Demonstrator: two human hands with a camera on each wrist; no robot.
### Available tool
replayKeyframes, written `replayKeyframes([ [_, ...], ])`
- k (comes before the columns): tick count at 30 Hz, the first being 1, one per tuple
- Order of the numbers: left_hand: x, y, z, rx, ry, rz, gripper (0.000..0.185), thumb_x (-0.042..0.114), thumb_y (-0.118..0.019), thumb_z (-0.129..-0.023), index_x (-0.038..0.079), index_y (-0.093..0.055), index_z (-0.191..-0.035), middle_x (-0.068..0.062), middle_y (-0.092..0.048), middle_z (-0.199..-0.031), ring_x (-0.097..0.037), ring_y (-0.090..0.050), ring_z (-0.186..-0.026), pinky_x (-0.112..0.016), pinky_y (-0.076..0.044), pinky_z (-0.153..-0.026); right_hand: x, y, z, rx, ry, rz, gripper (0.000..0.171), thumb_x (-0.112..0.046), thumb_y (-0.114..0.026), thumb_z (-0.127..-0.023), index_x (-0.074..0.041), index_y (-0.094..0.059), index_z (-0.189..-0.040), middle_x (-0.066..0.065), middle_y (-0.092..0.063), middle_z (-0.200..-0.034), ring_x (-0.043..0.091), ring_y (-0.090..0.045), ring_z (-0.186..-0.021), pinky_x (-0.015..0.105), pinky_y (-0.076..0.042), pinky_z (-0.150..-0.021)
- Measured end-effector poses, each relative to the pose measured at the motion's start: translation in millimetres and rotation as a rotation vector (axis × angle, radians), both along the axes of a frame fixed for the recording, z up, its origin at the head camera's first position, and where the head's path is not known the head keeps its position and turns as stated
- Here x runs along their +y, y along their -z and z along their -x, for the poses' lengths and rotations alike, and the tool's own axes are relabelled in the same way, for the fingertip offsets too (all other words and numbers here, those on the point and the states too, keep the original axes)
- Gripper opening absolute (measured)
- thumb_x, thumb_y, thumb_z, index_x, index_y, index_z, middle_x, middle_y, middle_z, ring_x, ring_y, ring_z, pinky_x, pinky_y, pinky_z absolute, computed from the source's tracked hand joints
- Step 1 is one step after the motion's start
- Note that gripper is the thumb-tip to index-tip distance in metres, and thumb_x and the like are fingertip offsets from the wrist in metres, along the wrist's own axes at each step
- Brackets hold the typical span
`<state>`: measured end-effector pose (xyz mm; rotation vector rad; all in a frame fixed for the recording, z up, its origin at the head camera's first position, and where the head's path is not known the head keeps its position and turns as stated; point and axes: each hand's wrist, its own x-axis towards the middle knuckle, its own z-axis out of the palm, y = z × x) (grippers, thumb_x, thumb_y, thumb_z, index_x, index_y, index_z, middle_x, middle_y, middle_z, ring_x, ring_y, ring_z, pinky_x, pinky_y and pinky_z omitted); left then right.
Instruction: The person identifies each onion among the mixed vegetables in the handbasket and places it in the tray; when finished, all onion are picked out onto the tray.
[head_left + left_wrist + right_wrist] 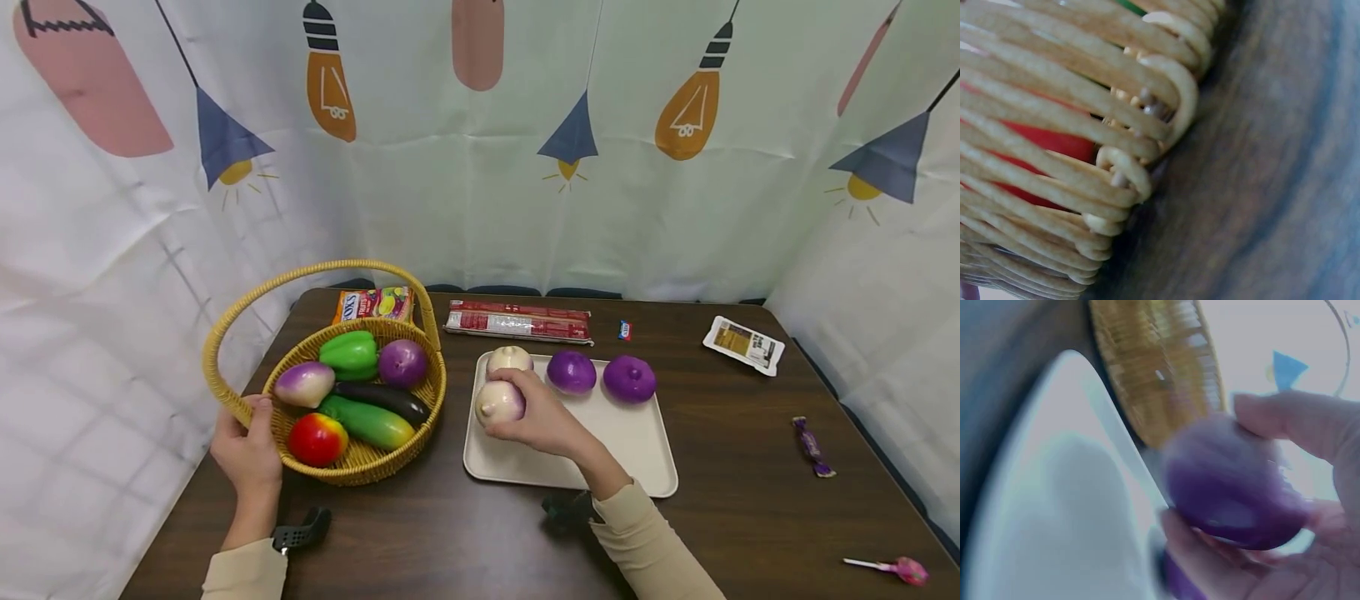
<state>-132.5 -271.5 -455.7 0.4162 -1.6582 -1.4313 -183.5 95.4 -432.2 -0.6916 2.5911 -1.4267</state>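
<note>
A woven basket [225,392] with a tall handle stands at the table's left, filled with a green pepper [348,353], a purple onion [402,362], a turnip [303,383], an eggplant, a long green vegetable and a red apple [317,439]. My left hand [251,442] grips its near-left rim. The left wrist view shows the basket's weave [1072,125] close up. My right hand [525,412] grips a pale purple-tinged onion [495,404] at the left end of the beige tray [637,450]. In the blurred right wrist view the onion [1235,481] sits between fingers and palm.
On the tray lie another pale onion [509,359] and two purple onions [572,371] [630,379]. Behind are a snack bag [373,304], a long red pack [517,322] and a small candy [625,331]. At right lie a white packet [744,343], a purple sweet [812,446] and a lollipop [900,570].
</note>
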Motion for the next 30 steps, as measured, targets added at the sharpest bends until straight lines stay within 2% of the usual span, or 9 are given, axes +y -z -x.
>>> replayKeyframes([
  [4,-10,14.7,6.4,-0.014,-0.020,0.001,0.024,0.009,-0.063,-0.091,-0.014,-0.063,-0.097,0.020,-0.063,-0.078,-0.003,-0.056,-0.072,-0.017,-0.044,-0.068,20,-0.3,6.6,-0.050,-0.087,-0.102,0.067,-0.029,-0.087,-0.070,-0.010,-0.058,-0.127,0.006,-0.059,-0.120,0.021,-0.055,-0.105,0.039,-0.047,-0.089],
  [9,-11,19.2,7.9,-0.026,-0.036,0.009,0.026,0.013,-0.064,-0.092,-0.012,-0.064,-0.097,0.019,-0.062,-0.078,-0.004,-0.056,-0.074,-0.018,-0.043,-0.069,31,1.0,9.6,-0.047,-0.148,-0.231,0.061,-0.036,-0.087,-0.069,-0.016,-0.062,-0.122,0.001,-0.064,-0.111,0.017,-0.056,-0.096,0.035,-0.046,-0.084],
  [17,-10,16.2,6.2,-0.040,-0.036,0.013,0.028,0.017,-0.064,-0.093,-0.011,-0.063,-0.098,0.019,-0.062,-0.079,-0.006,-0.056,-0.076,-0.019,-0.044,-0.071,35,4.5,14.8,-0.131,-0.184,-0.192,0.065,-0.028,-0.086,-0.071,-0.013,-0.061,-0.129,0.004,-0.062,-0.114,0.020,-0.057,-0.092,0.037,-0.047,-0.078],
  [23,-10,16.5,6.3,-0.038,-0.037,0.011,0.028,0.016,-0.064,-0.093,-0.011,-0.063,-0.098,0.019,-0.062,-0.079,-0.005,-0.056,-0.077,-0.020,-0.043,-0.071,40,1.5,15.8,-0.144,-0.156,-0.209,0.061,-0.027,-0.085,-0.074,-0.015,-0.061,-0.129,0.005,-0.063,-0.116,0.021,-0.063,-0.091,0.036,-0.050,-0.076],
  [27,-10,16.5,6.6,-0.042,-0.034,0.004,0.028,0.017,-0.064,-0.093,-0.011,-0.063,-0.098,0.019,-0.062,-0.080,-0.005,-0.056,-0.077,-0.019,-0.044,-0.071,43,-6.1,14.2,-0.110,-0.076,-0.235,0.060,-0.031,-0.082,-0.077,-0.014,-0.061,-0.130,0.008,-0.065,-0.122,0.027,-0.065,-0.100,0.040,-0.052,-0.079],
  [30,-10,16.5,6.7,-0.049,-0.033,0.002,0.028,0.017,-0.064,-0.093,-0.010,-0.063,-0.099,0.019,-0.062,-0.080,-0.005,-0.056,-0.077,-0.019,-0.044,-0.071,41,-17.3,8.9,-0.060,-0.009,-0.207,0.055,-0.033,-0.076,-0.083,-0.011,-0.061,-0.131,0.010,-0.064,-0.126,0.034,-0.063,-0.107,0.044,-0.052,-0.084],
])
